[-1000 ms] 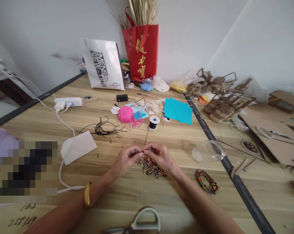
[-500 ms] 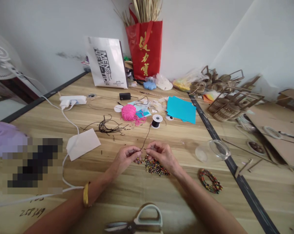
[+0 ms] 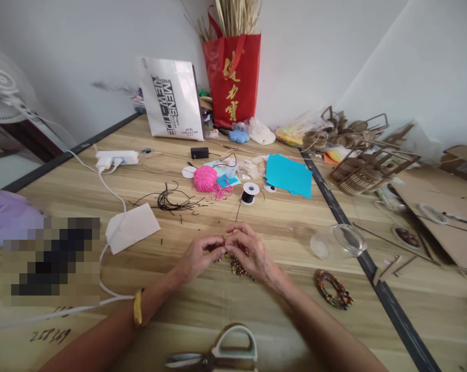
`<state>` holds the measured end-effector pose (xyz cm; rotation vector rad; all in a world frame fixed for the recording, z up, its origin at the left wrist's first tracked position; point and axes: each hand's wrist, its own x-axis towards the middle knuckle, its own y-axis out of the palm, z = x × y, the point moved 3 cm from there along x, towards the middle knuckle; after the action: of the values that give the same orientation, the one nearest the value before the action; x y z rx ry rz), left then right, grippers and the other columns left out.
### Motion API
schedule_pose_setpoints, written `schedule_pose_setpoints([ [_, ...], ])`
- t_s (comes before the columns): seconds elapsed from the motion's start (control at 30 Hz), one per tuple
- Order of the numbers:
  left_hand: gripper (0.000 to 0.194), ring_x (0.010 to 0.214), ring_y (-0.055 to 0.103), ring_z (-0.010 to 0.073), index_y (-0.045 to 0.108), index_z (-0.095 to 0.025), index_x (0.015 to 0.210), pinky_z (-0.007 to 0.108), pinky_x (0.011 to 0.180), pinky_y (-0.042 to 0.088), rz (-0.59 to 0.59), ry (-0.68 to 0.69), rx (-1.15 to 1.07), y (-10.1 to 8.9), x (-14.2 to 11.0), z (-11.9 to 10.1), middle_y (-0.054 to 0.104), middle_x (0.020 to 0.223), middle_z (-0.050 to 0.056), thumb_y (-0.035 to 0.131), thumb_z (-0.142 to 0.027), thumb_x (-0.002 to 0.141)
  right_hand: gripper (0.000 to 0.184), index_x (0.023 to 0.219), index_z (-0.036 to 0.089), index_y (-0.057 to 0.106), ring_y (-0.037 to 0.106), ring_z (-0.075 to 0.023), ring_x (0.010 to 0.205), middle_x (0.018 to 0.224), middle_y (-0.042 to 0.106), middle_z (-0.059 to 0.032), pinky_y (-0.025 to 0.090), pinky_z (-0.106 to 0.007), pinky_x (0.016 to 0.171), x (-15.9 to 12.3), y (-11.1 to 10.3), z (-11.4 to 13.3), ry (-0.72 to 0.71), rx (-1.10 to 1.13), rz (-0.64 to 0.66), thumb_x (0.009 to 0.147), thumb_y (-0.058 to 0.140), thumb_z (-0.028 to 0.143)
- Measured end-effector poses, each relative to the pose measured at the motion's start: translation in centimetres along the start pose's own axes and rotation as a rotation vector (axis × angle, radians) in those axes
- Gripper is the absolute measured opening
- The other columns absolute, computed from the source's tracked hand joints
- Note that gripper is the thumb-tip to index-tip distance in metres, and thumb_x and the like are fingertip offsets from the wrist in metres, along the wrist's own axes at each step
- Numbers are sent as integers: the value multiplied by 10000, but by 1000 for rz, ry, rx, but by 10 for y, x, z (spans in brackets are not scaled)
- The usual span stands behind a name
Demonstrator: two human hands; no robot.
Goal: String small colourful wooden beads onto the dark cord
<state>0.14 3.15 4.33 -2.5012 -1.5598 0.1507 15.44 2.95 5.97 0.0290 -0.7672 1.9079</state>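
My left hand [image 3: 200, 257] and my right hand [image 3: 246, 251] meet fingertip to fingertip over a small heap of coloured beads [image 3: 238, 267] on the wooden table [image 3: 202, 305]. Both hands pinch closed on a thin black cord [image 3: 238, 212] that runs back to a white spool of black cord [image 3: 249, 192]. My right hand covers most of the bead heap. A finished ring of coloured beads [image 3: 333, 288] lies to the right of my right wrist.
Scissors [image 3: 214, 354] lie at the near edge. A clear glass jar [image 3: 336, 241] lies on its side to the right. Pink yarn [image 3: 204, 179], blue paper [image 3: 288, 174], cord scraps [image 3: 170, 200], a power strip [image 3: 115, 157], a white bag [image 3: 172, 105] and a red bag [image 3: 233, 77] sit farther back.
My right hand has shifted left and down over the bead heap, hiding most of it. My fingertips have closed tighter together on the cord.
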Motion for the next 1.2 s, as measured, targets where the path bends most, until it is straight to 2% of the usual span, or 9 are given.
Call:
schedule_pose_setpoints([
  [0.2,217,627,504,123,604,-134,708,231,620,402,23,6,36,0,-1,4,556,641,-2,555,-320,808,100,880,189,554,526,-145,762,832,532,-34,429,-249,684,1,1,0,-59,-69,17,933,470,194],
  [0.37,200,644,494,124,611,-136,729,230,630,401,-16,0,25,0,1,10,555,658,-3,588,-328,782,114,890,191,532,532,-152,794,869,556,-48,421,-253,702,1,3,-1,-20,-85,36,947,435,209],
  [0.5,192,638,502,126,616,-140,732,225,624,408,-30,11,50,1,3,10,574,654,1,593,-326,777,98,898,197,532,522,-135,716,782,566,-15,397,-241,657,0,3,-6,42,-59,55,942,448,222],
  [0.7,169,616,515,120,635,-147,732,210,604,410,-54,66,199,0,5,12,598,631,-1,574,-290,798,122,827,180,562,499,-120,659,729,557,-2,381,-231,616,1,3,-15,97,-33,-4,901,511,263],
  [0.9,156,675,575,130,643,-135,805,222,672,463,-108,67,202,1,5,20,642,713,23,564,-270,810,160,798,176,553,493,-104,618,678,549,17,367,-211,585,1,7,-20,207,61,0,901,499,285],
  [1.03,200,649,573,119,619,-130,943,221,650,477,-148,48,136,3,4,23,621,700,12,588,-268,802,158,794,171,560,485,-104,618,675,539,17,364,-208,579,1,8,-20,217,96,-17,892,508,284],
  [1.2,136,642,567,112,606,-145,858,216,652,479,-176,61,124,3,4,22,602,680,0,612,-256,781,173,783,172,570,484,-104,605,654,541,21,368,-208,572,2,9,-19,199,118,-26,886,514,300],
])
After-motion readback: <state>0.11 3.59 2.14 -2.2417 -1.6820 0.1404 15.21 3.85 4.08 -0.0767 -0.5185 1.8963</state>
